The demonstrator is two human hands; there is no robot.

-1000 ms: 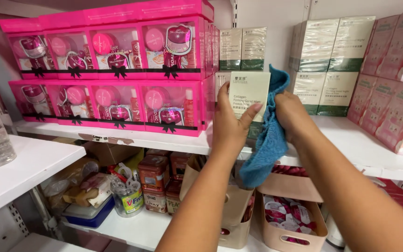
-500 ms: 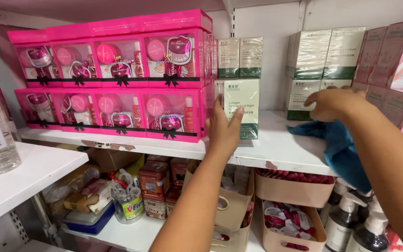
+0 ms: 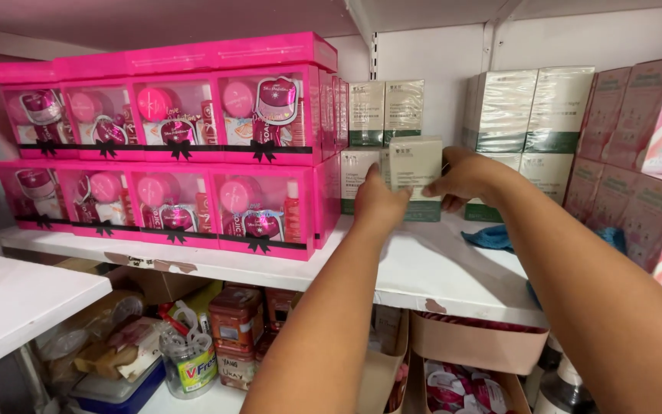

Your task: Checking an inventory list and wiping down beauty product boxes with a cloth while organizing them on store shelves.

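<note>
White shop shelving fills the head view, its main white shelf (image 3: 438, 264) carrying stock from wall to wall. Both of a person's bare hands meet at a cream box with a green band (image 3: 417, 178), which stands upright on that shelf. The left hand (image 3: 379, 205) presses against the box's lower left front, fingers curled partly closed around its edge; the right hand (image 3: 465, 178) grips its right side, fingers wrapped behind. Left of the box stand two rows of stacked pink gift sets (image 3: 170, 146) with black bows. Behind and right of it, matching cream-and-green cartons (image 3: 529, 115) are stacked. A blue cloth (image 3: 492, 238) lies on the shelf just right of the box, under the right forearm. Below the box, jars and tins (image 3: 235, 322) crowd a lower shelf.
</note>
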